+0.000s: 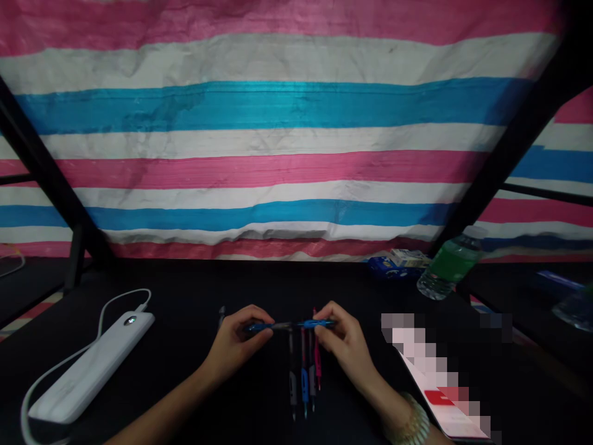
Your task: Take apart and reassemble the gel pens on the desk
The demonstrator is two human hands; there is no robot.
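Level above the black table, a blue pen (282, 326) spans the space between my two hands. My left hand (238, 340) pinches its left end, while my right hand (343, 337) pinches the blue right end. Whether it is one piece or two parts meeting in the grey middle, I cannot tell. Below it, side by side and pointing toward me, lie several pens: a grey pen (293, 386), a blue-gripped pen (304, 384), another grey one and a pink pen (317, 358). Just left of my left hand, a small grey object (222, 314) shows partly.
A white power bank (92, 371) with a white cable (99, 327) lies left. At right are a phone (445, 395), partly pixelated, and a green-labelled bottle (451, 266). A blue packet (386, 269) and small box (407, 258) sit behind, before the striped sheet (278, 142).
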